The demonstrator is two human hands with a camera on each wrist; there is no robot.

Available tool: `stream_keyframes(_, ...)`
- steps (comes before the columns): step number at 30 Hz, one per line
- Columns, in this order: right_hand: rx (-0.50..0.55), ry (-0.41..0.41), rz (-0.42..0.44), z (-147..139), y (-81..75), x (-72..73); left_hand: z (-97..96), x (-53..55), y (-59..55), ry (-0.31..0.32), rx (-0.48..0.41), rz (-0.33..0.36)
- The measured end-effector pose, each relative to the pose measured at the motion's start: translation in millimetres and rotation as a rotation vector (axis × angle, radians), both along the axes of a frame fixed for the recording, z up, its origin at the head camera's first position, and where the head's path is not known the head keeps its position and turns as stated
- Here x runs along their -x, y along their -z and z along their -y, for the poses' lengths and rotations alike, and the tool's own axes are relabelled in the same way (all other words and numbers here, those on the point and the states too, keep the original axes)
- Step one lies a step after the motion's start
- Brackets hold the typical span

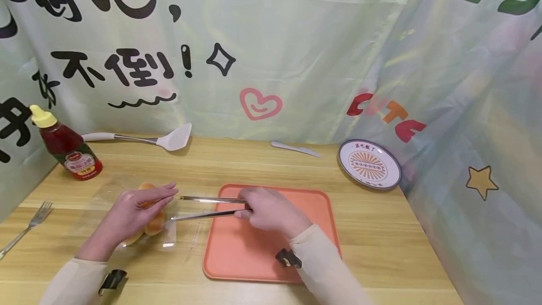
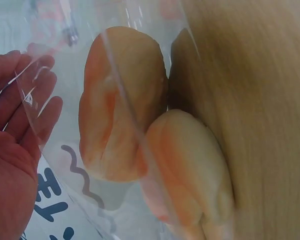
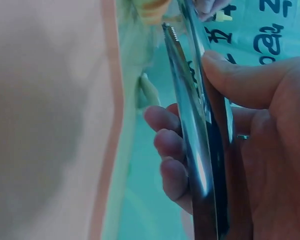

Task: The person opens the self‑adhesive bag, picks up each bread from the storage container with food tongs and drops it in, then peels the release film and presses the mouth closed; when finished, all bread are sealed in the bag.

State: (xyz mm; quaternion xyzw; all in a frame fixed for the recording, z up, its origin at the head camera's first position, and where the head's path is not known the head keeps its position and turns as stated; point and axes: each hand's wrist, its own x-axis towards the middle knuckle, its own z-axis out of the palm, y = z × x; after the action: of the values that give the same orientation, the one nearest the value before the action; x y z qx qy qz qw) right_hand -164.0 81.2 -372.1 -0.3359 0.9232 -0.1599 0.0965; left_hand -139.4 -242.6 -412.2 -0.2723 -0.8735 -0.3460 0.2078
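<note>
My left hand (image 1: 133, 208), its fingers extended, is at a clear plastic bag (image 1: 169, 238) on the left of the table. Inside the bag lie several bread rolls (image 1: 155, 225), partly hidden by that hand in the head view. The left wrist view shows two rolls (image 2: 125, 105) close up, with the film overlapping the fingertips (image 2: 49, 117). My right hand (image 1: 273, 211) grips metal tongs (image 1: 207, 214) over the pink tray (image 1: 245, 258). The tongs' arms are spread apart and their tips point left, close to the bag. Thumb and fingers press the tongs from opposite sides in the right wrist view.
A ketchup bottle (image 1: 72, 147) stands at the back left beside a white spatula (image 1: 173, 138). A fork (image 1: 31, 225) lies at the left edge. Along the back are a knife (image 1: 296, 148) and a patterned plate (image 1: 369, 164) leaning near the curtain (image 1: 305, 51).
</note>
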Motion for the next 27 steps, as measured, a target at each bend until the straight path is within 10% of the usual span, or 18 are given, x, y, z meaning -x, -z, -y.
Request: stream_keyframes(27, 0.173, 0.193, -0.068, -95.5, -11.9, -26.4, 0.5, 0.2, 1.2, 0.005, -0.006, -0.024)
